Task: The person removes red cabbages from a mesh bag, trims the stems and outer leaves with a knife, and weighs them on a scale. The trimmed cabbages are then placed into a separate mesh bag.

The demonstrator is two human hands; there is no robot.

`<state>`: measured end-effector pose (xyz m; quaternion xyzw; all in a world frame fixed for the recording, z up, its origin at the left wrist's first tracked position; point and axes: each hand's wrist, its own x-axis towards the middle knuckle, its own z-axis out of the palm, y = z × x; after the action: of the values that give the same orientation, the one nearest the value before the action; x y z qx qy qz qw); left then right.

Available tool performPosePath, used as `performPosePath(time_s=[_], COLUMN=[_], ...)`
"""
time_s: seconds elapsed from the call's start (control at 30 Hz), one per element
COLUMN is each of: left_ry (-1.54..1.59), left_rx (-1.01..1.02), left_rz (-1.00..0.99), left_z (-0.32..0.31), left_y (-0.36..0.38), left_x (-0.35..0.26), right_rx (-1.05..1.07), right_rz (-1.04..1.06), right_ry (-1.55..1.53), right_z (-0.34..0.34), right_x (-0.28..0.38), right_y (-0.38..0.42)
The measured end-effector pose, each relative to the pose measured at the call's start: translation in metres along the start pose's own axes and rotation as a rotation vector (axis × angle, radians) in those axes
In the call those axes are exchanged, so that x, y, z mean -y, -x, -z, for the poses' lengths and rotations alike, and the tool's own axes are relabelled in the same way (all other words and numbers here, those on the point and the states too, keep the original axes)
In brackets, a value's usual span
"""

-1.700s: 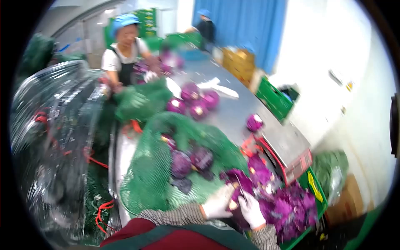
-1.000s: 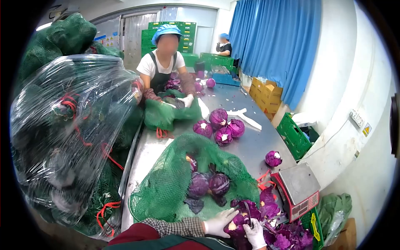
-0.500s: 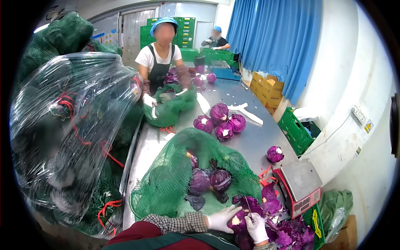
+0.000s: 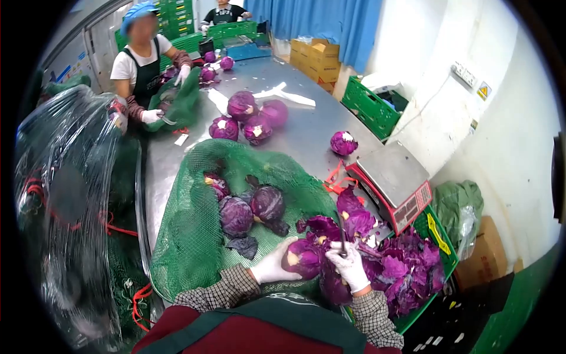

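My left hand [image 4: 275,263], in a white glove, is wrapped round the left side of a purple cabbage [image 4: 303,259] with a pale stem end. Close on its right, my right hand [image 4: 349,265], also gloved, grips a knife [image 4: 342,230] whose dark, narrow blade points up. Loose purple leaves [image 4: 357,216] lie just beyond the knife. A green mesh bag [image 4: 194,200] is spread open left of my hands, with darker cabbages [image 4: 236,216] on it.
Several trimmed cabbages [image 4: 241,106] sit on the metal table [image 4: 306,133]. A scale [image 4: 394,171] stands at the right above a green crate [image 4: 451,259] of leaves. Wrapped sacks [image 4: 76,206] fill the left. A co-worker [image 4: 144,62] handles another mesh bag; a second person stands farther back.
The view has swung right and down, so the table appears farther left. My hands have moved apart slightly, and the held cabbage now shows its stem end more clearly.
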<state>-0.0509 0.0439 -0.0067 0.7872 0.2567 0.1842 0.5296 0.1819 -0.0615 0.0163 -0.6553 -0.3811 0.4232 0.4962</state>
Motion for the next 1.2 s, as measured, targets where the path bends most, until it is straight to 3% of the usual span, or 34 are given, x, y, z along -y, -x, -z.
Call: performPosePath(time_s=[0.07, 0.1, 0.2, 0.37, 0.5, 0.6, 0.7, 0.8, 0.97, 1.07, 1.1, 1.2], left_ry=[-0.074, -0.064, -0.09, -0.231, -0.243, -0.248, -0.297, -0.331, -0.371, -0.401, -0.398, -0.367], left_rx=[0.019, 0.029, 0.034, 0.016, 0.022, 0.017, 0.025, 0.028, 0.073, 0.1, 0.093, 0.052], left_rz=[-0.036, -0.028, -0.027, -0.07, -0.07, -0.074, -0.094, -0.107, -0.113, -0.141, -0.166, -0.169], left_z=[-0.001, 0.0, 0.004, 0.0, 0.0, 0.0, -0.003, -0.005, -0.005, -0.005, -0.007, -0.007], left_y=[-0.004, -0.004, -0.003, -0.001, -0.001, -0.002, -0.002, -0.001, -0.009, -0.009, -0.007, -0.002], left_x=[-0.001, -0.002, -0.003, -0.004, -0.002, -0.005, -0.004, -0.007, -0.019, -0.021, -0.018, -0.011], right_rx=[0.075, 0.137, 0.209, 0.255, 0.313, 0.284, 0.254, 0.304, 0.203, 0.055, 0.009, 0.078], right_rz=[0.169, 0.238, 0.048, 0.239, 0.133, 0.257, 0.1, 0.138, 0.476, 0.412, 0.51, 0.203], right_ry=[-0.108, 0.325, 0.155, 0.43, 0.225, 0.309, 0.151, 0.328, 0.686, 0.832, 0.795, 0.198], right_z=[-0.015, -0.008, -0.004, 0.0, 0.003, 0.003, 0.0, 0.004, 0.005, 0.004, 0.002, -0.002], right_x=[-0.003, 0.003, 0.0, 0.009, 0.002, -0.008, 0.0, 0.016, 0.005, -0.007, -0.01, -0.006], right_y=[0.003, 0.0, -0.005, -0.001, -0.006, -0.009, -0.005, -0.007, -0.012, -0.016, -0.015, -0.006])
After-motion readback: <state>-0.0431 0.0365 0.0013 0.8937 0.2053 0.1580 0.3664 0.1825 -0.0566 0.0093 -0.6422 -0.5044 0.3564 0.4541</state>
